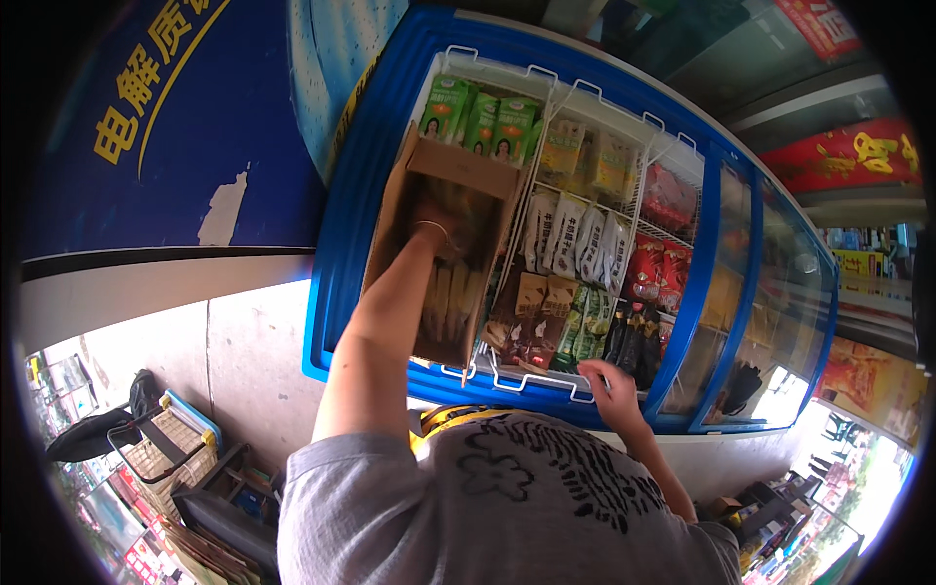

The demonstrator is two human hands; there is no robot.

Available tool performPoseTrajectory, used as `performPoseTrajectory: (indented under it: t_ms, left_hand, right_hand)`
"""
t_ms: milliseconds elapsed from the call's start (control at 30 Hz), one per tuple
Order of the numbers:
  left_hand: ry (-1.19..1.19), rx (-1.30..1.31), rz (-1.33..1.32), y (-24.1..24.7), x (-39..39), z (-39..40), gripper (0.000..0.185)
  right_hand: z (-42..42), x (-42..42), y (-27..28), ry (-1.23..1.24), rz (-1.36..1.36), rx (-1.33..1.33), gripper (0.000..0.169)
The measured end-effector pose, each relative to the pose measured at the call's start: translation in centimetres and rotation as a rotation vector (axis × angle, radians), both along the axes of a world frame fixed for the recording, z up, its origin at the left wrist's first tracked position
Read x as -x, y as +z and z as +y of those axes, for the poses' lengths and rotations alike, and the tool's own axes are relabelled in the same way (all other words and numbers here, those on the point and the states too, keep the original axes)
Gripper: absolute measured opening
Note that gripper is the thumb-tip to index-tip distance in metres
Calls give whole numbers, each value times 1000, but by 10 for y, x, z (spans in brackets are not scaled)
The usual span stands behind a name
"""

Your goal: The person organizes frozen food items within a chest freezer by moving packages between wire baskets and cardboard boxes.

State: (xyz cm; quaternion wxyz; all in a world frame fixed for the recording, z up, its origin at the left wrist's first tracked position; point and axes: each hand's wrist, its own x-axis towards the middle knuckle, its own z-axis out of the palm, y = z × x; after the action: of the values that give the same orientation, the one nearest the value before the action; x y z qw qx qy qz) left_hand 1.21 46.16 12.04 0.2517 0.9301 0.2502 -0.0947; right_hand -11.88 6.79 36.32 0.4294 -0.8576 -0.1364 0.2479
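Note:
My left hand (pixel 439 210) reaches down into an open cardboard box (pixel 462 162) in the left part of a blue chest freezer (pixel 329 292). Shadow and blur hide its fingers, so what it holds cannot be made out. A bracelet circles that wrist. Several pale wrapped packs (pixel 447 300) lie in the box below the hand. My right hand (pixel 616 398) is at the freezer's near edge, by the white wire basket rim (pixel 537 380), with fingers loosely curled, thumb apart and nothing visible in it. Green packs (pixel 515 128) stand beyond the box.
Wire baskets hold white packs (pixel 570 234), brown packs (pixel 537 322), red packs (pixel 647 270) and dark packs (pixel 635 340). Sliding glass lids (pixel 768 292) cover the freezer's right side. A blue printed panel (pixel 219 131) stands left. A wicker basket (pixel 164 446) sits at lower left.

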Motion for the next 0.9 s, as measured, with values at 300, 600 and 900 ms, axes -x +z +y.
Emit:
performPoseTrajectory:
  t_ms: [300, 600, 900]
  left_hand:
    - [42, 476, 145, 228, 49, 19, 57]
    - [-553, 923, 482, 347, 65, 6, 81]
    - [-164, 1486, 587, 330, -20, -54, 53]
  right_hand:
    - [57, -60, 66, 213, -330, -251, 33]
    - [122, -129, 66, 619, 525, -582, 101]
    - [47, -102, 12, 76, 1229, -1453, 71]
